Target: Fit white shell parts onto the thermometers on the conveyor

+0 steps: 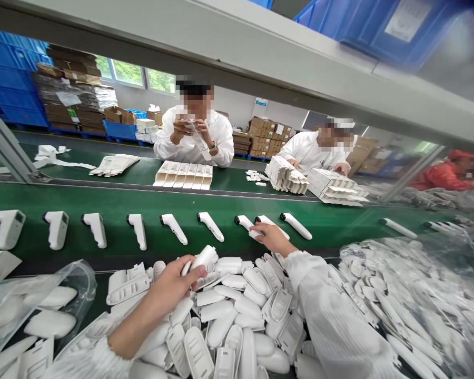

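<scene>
White plastic shell parts [221, 316] are heaped along the near edge. Above this heap my left hand [177, 279] has its fingers wrapped round a white plastic piece [204, 257]. My right hand [272, 237] reaches onto the green belt [114, 197], its fingertips on a white handheld device [243, 223] with a dark tip. Another such device [263, 219] lies just behind that hand, partly covered by it. To the right rests one more device [296, 226], untouched. Several similar devices [211, 227] stand or lie in a row leftward along the belt.
A plastic bag of white parts [414, 295] lies at the right, another bag [63, 305] at the left. Beyond the belt, people [199, 126] in white handle parts and cartons [184, 175]. A grey beam [260, 58] crosses overhead.
</scene>
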`<state>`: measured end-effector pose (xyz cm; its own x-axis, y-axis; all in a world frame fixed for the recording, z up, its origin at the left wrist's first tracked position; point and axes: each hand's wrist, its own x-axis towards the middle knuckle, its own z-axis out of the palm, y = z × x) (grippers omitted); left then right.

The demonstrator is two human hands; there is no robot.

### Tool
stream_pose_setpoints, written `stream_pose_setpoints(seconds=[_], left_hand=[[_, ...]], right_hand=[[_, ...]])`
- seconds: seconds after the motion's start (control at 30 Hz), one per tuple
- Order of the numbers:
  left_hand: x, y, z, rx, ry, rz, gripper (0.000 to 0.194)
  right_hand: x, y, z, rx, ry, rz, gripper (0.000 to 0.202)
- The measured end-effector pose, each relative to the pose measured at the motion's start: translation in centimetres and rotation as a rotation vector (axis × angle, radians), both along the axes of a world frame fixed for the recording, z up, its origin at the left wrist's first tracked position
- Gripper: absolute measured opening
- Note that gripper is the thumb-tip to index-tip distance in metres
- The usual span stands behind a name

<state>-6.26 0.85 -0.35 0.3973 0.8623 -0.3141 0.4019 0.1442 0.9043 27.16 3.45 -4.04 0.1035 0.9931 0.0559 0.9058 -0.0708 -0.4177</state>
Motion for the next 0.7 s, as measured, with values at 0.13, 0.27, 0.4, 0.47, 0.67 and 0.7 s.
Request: stream_pose_setpoints(seconds=[0.13,0.27,0.4,0.47,0.67,0.7], left_hand=[[0.1,-1.6,0.9,0.033,0.062,-0.098,0.043],[-0.4,-1.6,1.3,0.048,0.110,-0.114,0.044],[1.7,0.1,0.2,0.072,0.067,-0.199,0.041],[3.3,1.0,-0.3,0.079,0.072,-0.256,0.041],[7.1,2.6,0.1,0.067,-0.101,-0.096,0.039],[7.7,2.8,0.1,0.050,-0.139,-0.067,0.040]], right_hand=[[-0.1,0.9,-1.1,-0.079,-0.167,-0.065,0.058],[0.9,0.8,-1.8,-0.080,-0.226,-0.028,0.041],[2.5,0.8,-1.9,-0.058,-0.237,0.016,0.033],[2.9,0.6,-1.5,-0.044,-0.244,0.015,0.036],[-1.9,-2.2,1.0,0.124,0.584,0.010,0.044],[-3.6,-2.6,1.3,0.101,0.840,0.024,0.044]])
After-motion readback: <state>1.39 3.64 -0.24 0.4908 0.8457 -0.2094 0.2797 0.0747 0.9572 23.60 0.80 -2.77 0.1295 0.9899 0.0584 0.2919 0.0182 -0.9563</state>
